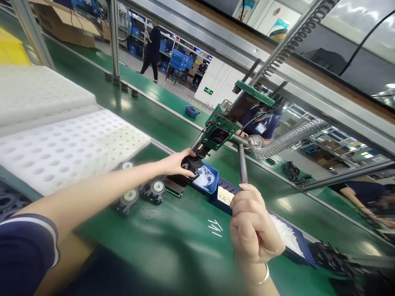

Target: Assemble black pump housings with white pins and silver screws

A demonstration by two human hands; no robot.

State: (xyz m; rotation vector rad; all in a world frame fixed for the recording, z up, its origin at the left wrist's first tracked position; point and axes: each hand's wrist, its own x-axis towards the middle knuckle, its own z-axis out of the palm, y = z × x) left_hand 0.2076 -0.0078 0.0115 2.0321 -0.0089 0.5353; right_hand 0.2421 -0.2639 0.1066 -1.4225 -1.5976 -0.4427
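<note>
My left hand (pixel 178 162) reaches forward and grips a black round part (pixel 191 165) sitting under the head of a small green hand press (pixel 219 132). My right hand (pixel 253 224) is closed around the lower end of the press's metal lever (pixel 242 162), which rises to the press head. Two black parts with white centres (pixel 130 196) (pixel 157 187) stand on the green table just left of the press base. A third one (pixel 126 165) sits behind my left forearm.
White foam trays with round holes (pixel 66 148) lie at the left. A blue bin of white rings (pixel 206 177) and dark trays of small white pieces (pixel 286 235) sit beside the press. A flexible hose (pixel 288 139) hangs at right. Other people work across the conveyor and in the background.
</note>
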